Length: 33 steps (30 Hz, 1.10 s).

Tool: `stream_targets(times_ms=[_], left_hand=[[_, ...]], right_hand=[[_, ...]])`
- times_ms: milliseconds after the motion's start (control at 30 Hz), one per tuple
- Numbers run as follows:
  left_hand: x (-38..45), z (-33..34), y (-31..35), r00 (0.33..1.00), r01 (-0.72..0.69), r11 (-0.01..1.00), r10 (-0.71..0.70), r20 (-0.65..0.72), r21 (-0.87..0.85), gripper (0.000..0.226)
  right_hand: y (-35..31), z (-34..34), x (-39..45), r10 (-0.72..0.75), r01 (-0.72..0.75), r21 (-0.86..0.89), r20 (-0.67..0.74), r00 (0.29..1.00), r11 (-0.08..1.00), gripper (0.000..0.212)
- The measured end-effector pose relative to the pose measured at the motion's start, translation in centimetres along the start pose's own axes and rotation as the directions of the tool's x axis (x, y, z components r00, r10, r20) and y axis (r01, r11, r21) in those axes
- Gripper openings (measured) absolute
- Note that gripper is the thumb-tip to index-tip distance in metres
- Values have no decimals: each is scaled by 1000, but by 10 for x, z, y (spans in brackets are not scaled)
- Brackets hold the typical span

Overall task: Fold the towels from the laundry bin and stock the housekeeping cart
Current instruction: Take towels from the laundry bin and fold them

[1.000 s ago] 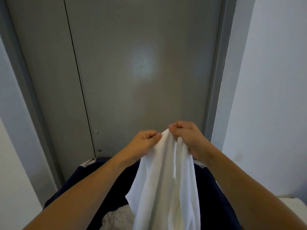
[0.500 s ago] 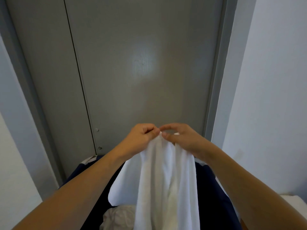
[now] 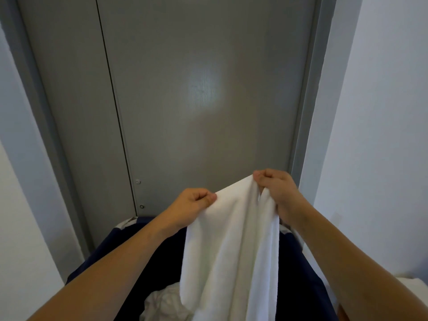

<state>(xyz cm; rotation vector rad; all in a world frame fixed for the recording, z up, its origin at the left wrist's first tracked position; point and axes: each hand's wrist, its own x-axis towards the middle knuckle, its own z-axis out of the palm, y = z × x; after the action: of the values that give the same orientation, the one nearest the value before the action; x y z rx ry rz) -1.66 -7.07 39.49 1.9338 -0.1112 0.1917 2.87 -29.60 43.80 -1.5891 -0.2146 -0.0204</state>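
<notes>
- Here the white towel (image 3: 231,246) hangs in front of the person, its top edge stretched between both hands and its length falling toward 6 o'clock over the laundry bin (image 3: 298,274).
- The left hand (image 3: 192,205) is curled closed, pinching the top edge between thumb and forefinger at about 9 o'clock of the towel's upper border.
- The right hand (image 3: 275,188) is also curled closed, bunching the other end of that edge at about 1 o'clock, slightly higher than the left.
- The cloth looks soft, limp and light; it drapes in long folds and will sag wherever it is not held. It is best taken at the corners of one edge, so it hangs square.
- The dark blue bin sits below the arms, against the grey door (image 3: 203,100). At 6 o'clock inside it lies more crumpled white laundry (image 3: 162,304), partly hidden by the hanging towel.
- The housekeeping cart cannot be picked out with certainty.
</notes>
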Motion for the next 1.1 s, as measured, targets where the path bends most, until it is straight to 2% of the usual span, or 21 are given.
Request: stream_targets(times_ms=[67, 133, 267, 400, 533, 700, 800, 900, 1000, 1100], left_hand=[[-1, -10, -11, 997, 45, 999, -45, -57, 8, 31], [1, -16, -15, 993, 48, 999, -46, -112, 13, 36], [9, -10, 4, 994, -49, 998, 54, -99, 49, 35], [12, 7, 29, 989, -150, 983, 151, 0, 107, 27], [11, 10, 28, 988, -157, 981, 156, 23, 110, 25], [12, 8, 14, 993, -103, 990, 96, 73, 98, 25], [12, -7, -3, 999, -38, 986, 31, 42, 165, 26], [10, -23, -20, 999, 49, 978, -52, 9, 201, 27], [10, -22, -24, 994, 102, 983, -93, -65, 155, 28], [10, -12, -16, 993, 68, 998, -66, -99, 17, 27]], right_hand=[[0, -11, 4, 15, -14, 5, -127, 992, 1000, 32], [3, -14, 4, 0, -11, -80, -129, 992, 997, 33], [10, 6, -4, -95, 111, -247, 76, 993, 963, 13], [19, 24, -9, -77, 187, -278, 363, 929, 942, 17], [23, 25, -11, -59, 174, -256, 403, 913, 951, 16], [28, 24, -7, -43, 110, -249, 258, 965, 962, 22], [22, 12, -1, -16, 20, -119, 34, 999, 993, 23], [20, -6, 8, 96, -92, 30, -196, 976, 995, 20], [25, -5, 10, 138, -138, 15, -215, 967, 990, 23], [32, 3, 11, 175, -183, -17, -221, 960, 983, 28]])
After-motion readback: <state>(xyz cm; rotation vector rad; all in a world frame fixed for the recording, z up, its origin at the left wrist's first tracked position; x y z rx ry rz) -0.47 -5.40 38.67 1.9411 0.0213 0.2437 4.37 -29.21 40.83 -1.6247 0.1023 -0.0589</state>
